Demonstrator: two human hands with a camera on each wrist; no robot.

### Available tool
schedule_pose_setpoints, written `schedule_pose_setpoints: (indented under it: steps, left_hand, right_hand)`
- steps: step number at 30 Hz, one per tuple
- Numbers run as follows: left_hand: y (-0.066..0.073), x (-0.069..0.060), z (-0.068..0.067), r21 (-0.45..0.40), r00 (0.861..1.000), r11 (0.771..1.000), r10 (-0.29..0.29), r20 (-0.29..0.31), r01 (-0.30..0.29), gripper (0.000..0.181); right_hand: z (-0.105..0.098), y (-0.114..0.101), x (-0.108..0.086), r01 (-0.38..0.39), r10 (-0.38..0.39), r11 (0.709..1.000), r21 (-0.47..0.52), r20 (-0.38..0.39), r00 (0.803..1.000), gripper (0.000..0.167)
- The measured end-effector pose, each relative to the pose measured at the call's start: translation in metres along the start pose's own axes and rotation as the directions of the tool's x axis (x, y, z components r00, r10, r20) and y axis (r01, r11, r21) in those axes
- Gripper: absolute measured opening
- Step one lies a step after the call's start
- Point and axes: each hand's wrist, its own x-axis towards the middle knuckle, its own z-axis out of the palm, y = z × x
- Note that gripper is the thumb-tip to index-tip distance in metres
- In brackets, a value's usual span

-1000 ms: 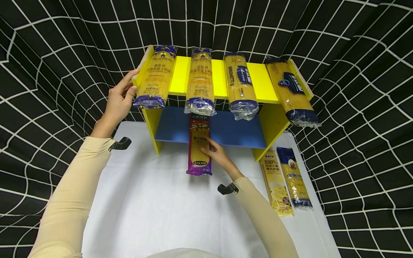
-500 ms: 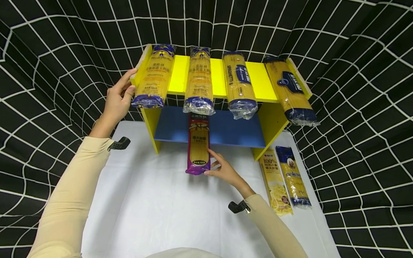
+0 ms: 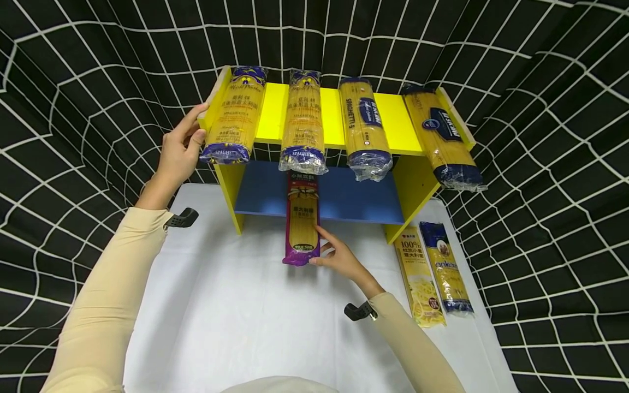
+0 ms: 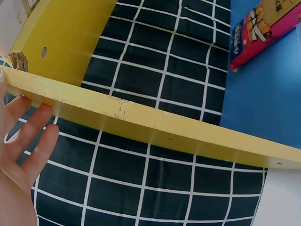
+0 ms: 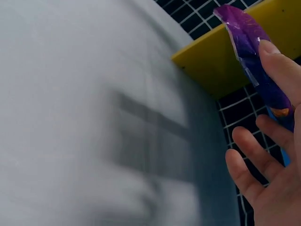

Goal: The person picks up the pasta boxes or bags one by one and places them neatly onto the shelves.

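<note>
My left hand [image 3: 179, 150] holds the upper left side panel of a yellow and blue shelf unit [image 3: 267, 117], fingers outside and thumb near the front edge. The left wrist view shows its fingertips [image 4: 42, 113] against the yellow board. A purple and red spaghetti pack [image 3: 303, 224] lies on the blue lower shelf [image 3: 361, 196], its near end jutting past the front edge. My right hand [image 3: 344, 262] touches that pack's right side with forefinger and thumb. In the right wrist view the thumb [image 5: 280, 66] lies against the purple wrapper and the other fingers are spread below it.
On the yellow top shelf lie several spaghetti packs, including a left one [image 3: 238, 114], a middle one [image 3: 304, 120] and a right one [image 3: 442, 136]. Two more, a yellow pack [image 3: 420, 278] and a blue-ended pack [image 3: 447, 267], lie on the white table [image 3: 236, 316]. Black gridded cloth [image 3: 64, 164] surrounds everything.
My right hand has moved from the top of the purple pack to its right side, nearer its front end. The left hand stays on the side panel.
</note>
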Motion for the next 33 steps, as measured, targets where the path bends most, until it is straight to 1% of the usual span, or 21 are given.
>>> schedule_pose_setpoints:
  steps: [7,14,15,16,18,20,22,23,26,30,33]
  left_hand:
    - [0.001,0.000,-0.001,0.007,1.000,1.000,-0.026,0.009,0.026,0.048]
    - [0.000,0.000,-0.002,0.008,1.000,1.000,-0.008,0.002,0.008,0.048]
    - [0.000,0.000,-0.002,0.008,1.000,1.000,-0.009,0.003,0.009,0.048]
    - [0.000,0.000,-0.002,0.007,1.000,1.000,-0.011,0.003,0.011,0.048]
    - [0.000,-0.001,-0.001,0.006,1.000,1.000,-0.015,0.004,0.015,0.048]
    - [0.000,-0.001,-0.001,0.006,1.000,1.000,-0.017,0.004,0.017,0.047]
    - [0.000,-0.001,-0.001,0.008,1.000,1.000,-0.014,0.003,0.014,0.047]
    - [0.000,-0.001,-0.001,0.006,1.000,1.000,-0.014,0.003,0.014,0.047]
    - [0.000,-0.001,-0.001,0.005,1.000,1.000,-0.015,0.004,0.015,0.047]
    - [0.001,-0.002,-0.001,0.005,1.000,1.000,-0.019,0.002,0.019,0.047]
    - [0.001,-0.001,0.000,0.003,1.000,1.000,-0.017,0.002,0.017,0.047]
  right_hand:
    - [-0.003,-0.003,0.009,-0.018,0.015,0.998,0.059,0.055,0.998,0.094]
    - [-0.002,-0.010,0.022,-0.035,0.031,0.998,0.052,0.078,0.996,0.093]
    - [-0.002,-0.011,0.024,-0.034,0.030,0.998,0.053,0.083,0.996,0.093]
    - [-0.002,-0.017,0.024,-0.038,0.033,0.997,0.063,0.090,0.995,0.093]
    - [0.000,-0.018,0.028,-0.032,0.026,0.997,0.069,0.093,0.995,0.092]
    - [0.002,-0.020,0.032,-0.024,0.018,0.998,0.064,0.092,0.996,0.092]
    - [0.004,-0.023,0.037,-0.017,0.014,0.999,0.043,0.084,0.996,0.090]
    - [0.006,-0.020,0.041,-0.008,0.006,1.000,0.026,0.077,0.997,0.090]
    - [0.010,-0.024,0.047,0.009,-0.009,1.000,0.003,0.079,0.997,0.090]
    - [0.015,-0.030,0.056,0.029,-0.029,1.000,-0.004,0.093,0.995,0.090]
    - [0.019,-0.034,0.062,0.021,-0.020,1.000,-0.008,0.094,0.995,0.090]
